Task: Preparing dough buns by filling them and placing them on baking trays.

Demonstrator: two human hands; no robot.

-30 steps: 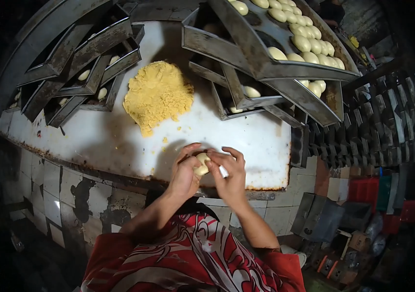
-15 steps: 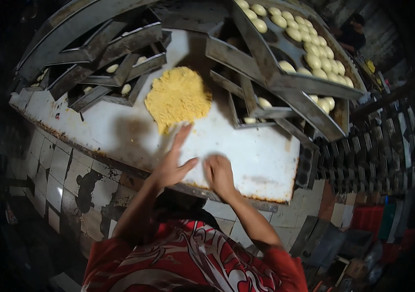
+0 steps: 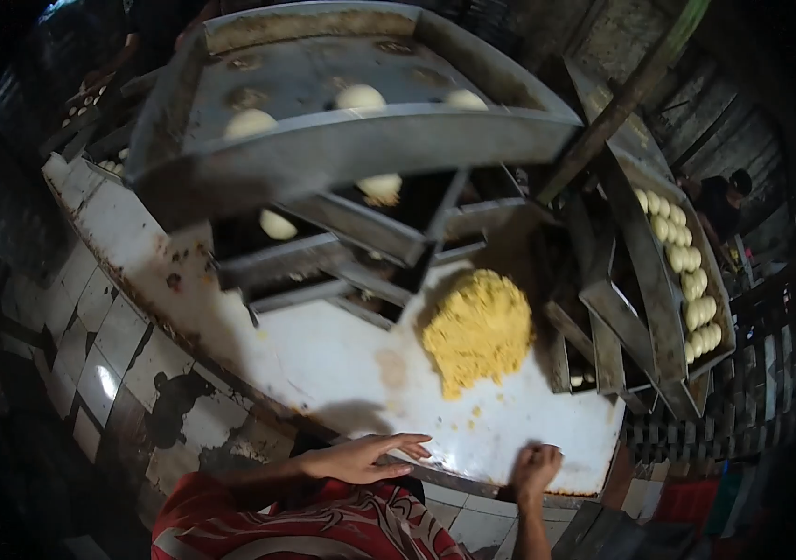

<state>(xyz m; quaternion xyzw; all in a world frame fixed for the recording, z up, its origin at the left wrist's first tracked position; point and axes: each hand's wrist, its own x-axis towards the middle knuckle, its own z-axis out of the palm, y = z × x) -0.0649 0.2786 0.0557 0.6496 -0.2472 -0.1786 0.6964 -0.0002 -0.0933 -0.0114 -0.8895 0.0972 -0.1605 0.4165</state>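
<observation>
My left hand [image 3: 375,457] hovers near the white work table's front edge [image 3: 323,369], fingers extended and holding nothing. My right hand [image 3: 535,467] is at the table's right front, fingers curled; whatever it holds, if anything, is hidden. Beyond my hands lies a crumbly yellow mound [image 3: 475,331]. Behind it, large metal trays [image 3: 342,149] are stacked crosswise on the left, the top one bearing a few pale dough balls [image 3: 361,98]. To the right of the mound, another tray stack holds rows of pale dough pieces [image 3: 695,285].
A slanting pole [image 3: 631,89] stands between the stacks. Another person [image 3: 720,201] in dark clothing is at the right back. Many metal pans [image 3: 762,392] are stacked beyond the table's right end. Red crates [image 3: 683,499] sit at lower right. Tiled floor [image 3: 90,373] runs along the near side.
The view has swung left and up toward the trays. My hands, together around a pale piece a second ago, have separated; the left opened, and that piece no longer shows.
</observation>
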